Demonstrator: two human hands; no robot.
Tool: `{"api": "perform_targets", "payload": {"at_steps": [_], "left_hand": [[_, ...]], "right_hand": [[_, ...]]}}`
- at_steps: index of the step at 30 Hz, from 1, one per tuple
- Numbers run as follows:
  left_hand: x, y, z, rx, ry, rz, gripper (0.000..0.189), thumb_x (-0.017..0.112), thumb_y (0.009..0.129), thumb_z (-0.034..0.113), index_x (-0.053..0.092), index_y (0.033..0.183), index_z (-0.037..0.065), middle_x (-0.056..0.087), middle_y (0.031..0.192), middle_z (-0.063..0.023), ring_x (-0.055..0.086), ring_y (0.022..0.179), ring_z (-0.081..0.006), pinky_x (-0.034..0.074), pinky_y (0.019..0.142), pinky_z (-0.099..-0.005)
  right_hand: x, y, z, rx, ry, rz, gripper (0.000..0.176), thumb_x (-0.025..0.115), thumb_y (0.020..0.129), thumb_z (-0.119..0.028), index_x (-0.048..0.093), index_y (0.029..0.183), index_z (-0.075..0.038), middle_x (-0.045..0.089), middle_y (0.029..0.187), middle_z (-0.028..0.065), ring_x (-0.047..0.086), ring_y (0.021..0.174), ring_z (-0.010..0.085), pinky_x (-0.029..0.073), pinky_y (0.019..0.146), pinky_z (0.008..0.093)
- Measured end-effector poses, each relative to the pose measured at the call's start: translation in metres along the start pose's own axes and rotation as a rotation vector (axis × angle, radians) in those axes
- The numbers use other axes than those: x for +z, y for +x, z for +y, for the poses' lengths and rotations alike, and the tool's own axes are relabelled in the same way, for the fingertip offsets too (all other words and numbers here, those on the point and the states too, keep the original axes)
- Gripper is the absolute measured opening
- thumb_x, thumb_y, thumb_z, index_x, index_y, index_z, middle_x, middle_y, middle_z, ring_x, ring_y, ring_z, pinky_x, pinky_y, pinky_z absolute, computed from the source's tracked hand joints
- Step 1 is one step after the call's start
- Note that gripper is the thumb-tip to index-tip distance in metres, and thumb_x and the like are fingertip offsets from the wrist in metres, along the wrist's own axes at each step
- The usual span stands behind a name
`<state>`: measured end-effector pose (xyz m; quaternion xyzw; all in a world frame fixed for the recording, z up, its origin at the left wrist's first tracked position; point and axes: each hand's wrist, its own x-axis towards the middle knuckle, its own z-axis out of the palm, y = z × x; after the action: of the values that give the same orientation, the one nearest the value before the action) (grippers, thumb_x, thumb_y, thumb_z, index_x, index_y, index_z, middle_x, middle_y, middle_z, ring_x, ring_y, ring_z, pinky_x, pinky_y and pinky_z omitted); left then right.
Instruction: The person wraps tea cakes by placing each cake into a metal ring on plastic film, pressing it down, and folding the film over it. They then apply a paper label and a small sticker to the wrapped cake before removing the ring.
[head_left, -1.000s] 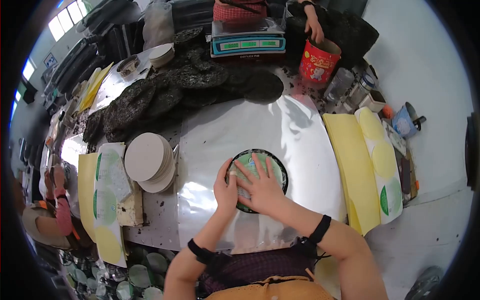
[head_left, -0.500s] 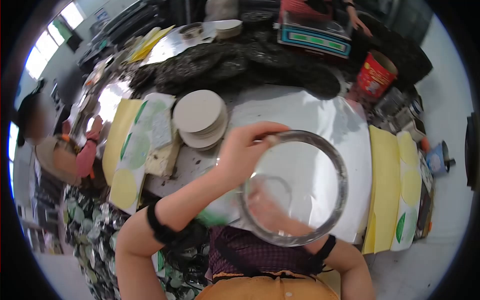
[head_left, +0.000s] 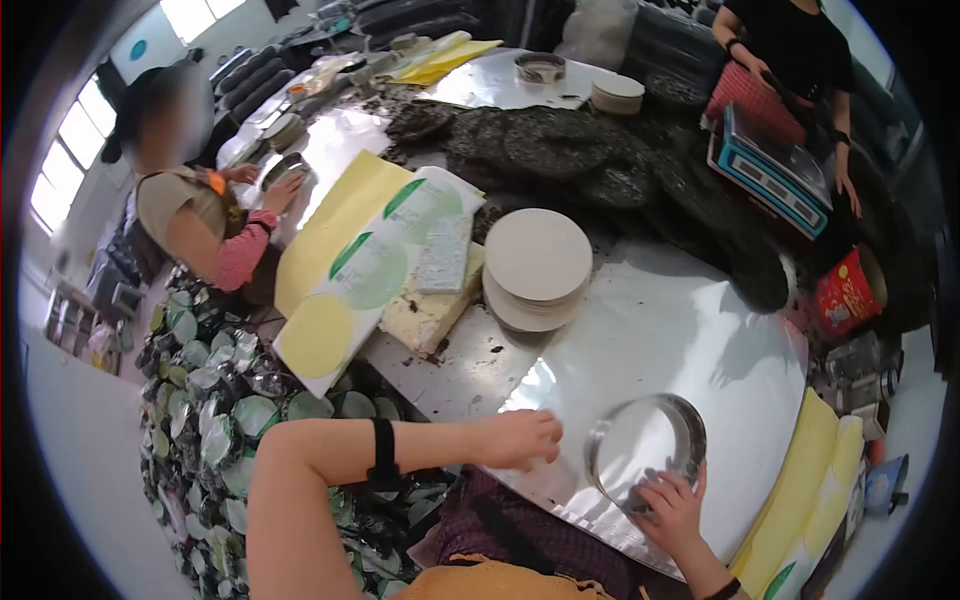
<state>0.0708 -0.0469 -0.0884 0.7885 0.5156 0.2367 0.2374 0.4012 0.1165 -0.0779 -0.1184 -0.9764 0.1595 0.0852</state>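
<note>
A shiny metal ring [head_left: 694, 420] rests on the bright sheet-metal tabletop [head_left: 640, 300] at the front right. My right hand [head_left: 672, 508] grips its near side, fingers over the rim. Left of the ring, apart from it, my left hand [head_left: 520, 440] hovers above the table's front edge; it appears to hold nothing, its fingers loosely bent and a little apart. Beyond it stands a stack of round pale discs [head_left: 538, 255]. Left of that stack, a grey rectangular slab [head_left: 443, 255] lies on a pale yellow block [head_left: 428, 312].
Dark, flat pressed cakes [head_left: 560, 150] lie heaped across the back. A scale [head_left: 770, 170] and a red tub [head_left: 848, 292] stand at right. Yellow and printed sheets [head_left: 340, 215] lie left. Wrapped round packages [head_left: 215, 430] pile below. One co-worker [head_left: 185, 200] holds another ring; another person stands behind the scale.
The metal ring has gone from raised in front of me down onto the tabletop. My left hand has let go of it and moved left; my right hand now holds its near side. The view has shifted.
</note>
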Motion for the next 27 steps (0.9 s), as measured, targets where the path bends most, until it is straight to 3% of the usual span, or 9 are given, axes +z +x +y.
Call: {"api": "perform_targets", "payload": {"at_steps": [9,12,14,15,18,20,22,24,27], "left_hand": [[0.001,0.036,-0.023,0.002,-0.088,-0.339,0.01,0.068,0.082,0.022,0.064,0.087,0.014,0.058,0.094,-0.0008,0.054,0.101,-0.0223,0.045,0.089,-0.0391],[-0.011,0.047,-0.026,0.001,-0.166,-0.459,0.008,0.066,0.082,0.019,0.064,0.087,0.013,0.059,0.093,-0.0018,0.055,0.1,-0.0235,0.045,0.088,-0.0383],[-0.019,0.052,-0.026,-0.001,-0.215,-0.523,0.008,0.065,0.083,0.017,0.063,0.088,0.012,0.059,0.093,-0.0026,0.057,0.1,-0.0243,0.047,0.086,-0.0382],[-0.021,0.054,-0.025,-0.138,-0.325,-0.459,0.008,0.063,0.085,0.016,0.062,0.091,0.011,0.06,0.094,-0.0038,0.058,0.098,-0.0256,0.048,0.085,-0.0392],[-0.039,0.086,-0.027,-0.384,-0.388,-0.266,0.01,0.058,0.089,0.013,0.059,0.098,0.009,0.064,0.096,-0.0079,0.063,0.091,-0.0293,0.05,0.079,-0.0417],[-0.064,0.127,-0.026,-0.409,-0.455,-0.045,0.009,0.055,0.09,0.01,0.06,0.098,0.009,0.065,0.098,-0.0092,0.064,0.089,-0.0295,0.05,0.078,-0.0408],[-0.104,0.153,0.003,-0.271,-0.501,0.07,0.008,0.054,0.091,0.01,0.06,0.096,0.007,0.064,0.095,-0.009,0.062,0.09,-0.0298,0.049,0.079,-0.0406],[-0.133,0.152,0.045,-0.139,-0.302,0.003,0.007,0.055,0.091,0.011,0.06,0.095,0.007,0.063,0.093,-0.0089,0.061,0.09,-0.0301,0.049,0.079,-0.0406],[-0.131,0.136,0.066,0.0,-0.09,-0.111,0.008,0.056,0.091,0.013,0.06,0.094,0.007,0.061,0.089,-0.0088,0.06,0.092,-0.0307,0.048,0.08,-0.0406]], "right_hand": [[0.002,0.073,0.025,0.144,-0.042,0.128,0.036,0.081,0.069,-0.034,0.066,0.095,-0.016,0.062,0.098,-0.0017,0.055,0.115,0.0214,0.011,0.115,0.0684],[-0.005,0.048,0.031,0.197,-0.077,0.129,0.032,0.082,0.067,-0.033,0.065,0.088,-0.015,0.06,0.092,-0.0001,0.056,0.111,0.0228,0.022,0.11,0.0667],[-0.004,0.023,0.035,0.32,-0.063,0.152,0.032,0.084,0.063,-0.032,0.066,0.083,-0.014,0.063,0.089,-0.0002,0.056,0.107,0.0252,0.038,0.101,0.0534],[-0.014,0.015,0.031,0.321,-0.002,0.22,0.03,0.084,0.06,-0.028,0.065,0.079,-0.014,0.063,0.086,-0.0002,0.058,0.098,0.0263,0.043,0.087,0.0414],[-0.046,-0.006,-0.018,0.305,0.218,0.33,0.028,0.082,0.06,-0.024,0.065,0.08,-0.014,0.064,0.085,-0.0009,0.06,0.095,0.0258,0.044,0.087,0.039],[-0.046,-0.007,-0.06,0.099,0.223,0.194,0.03,0.081,0.063,-0.03,0.063,0.081,-0.013,0.06,0.082,0.0003,0.06,0.097,0.0239,0.046,0.085,0.0437],[-0.038,-0.001,-0.086,-0.039,0.2,-0.026,0.029,0.08,0.063,-0.029,0.061,0.078,-0.014,0.058,0.082,-0.0007,0.061,0.097,0.0219,0.047,0.085,0.0445],[-0.01,-0.008,-0.074,-0.023,0.21,0.005,0.026,0.079,0.066,-0.032,0.063,0.08,-0.018,0.06,0.083,-0.0015,0.063,0.095,0.0194,0.046,0.076,0.041],[-0.017,0.012,-0.034,0.393,0.081,-0.055,0.024,0.076,0.071,-0.034,0.067,0.084,-0.016,0.061,0.09,0.003,0.06,0.103,0.0237,0.043,0.095,0.0501]]}}
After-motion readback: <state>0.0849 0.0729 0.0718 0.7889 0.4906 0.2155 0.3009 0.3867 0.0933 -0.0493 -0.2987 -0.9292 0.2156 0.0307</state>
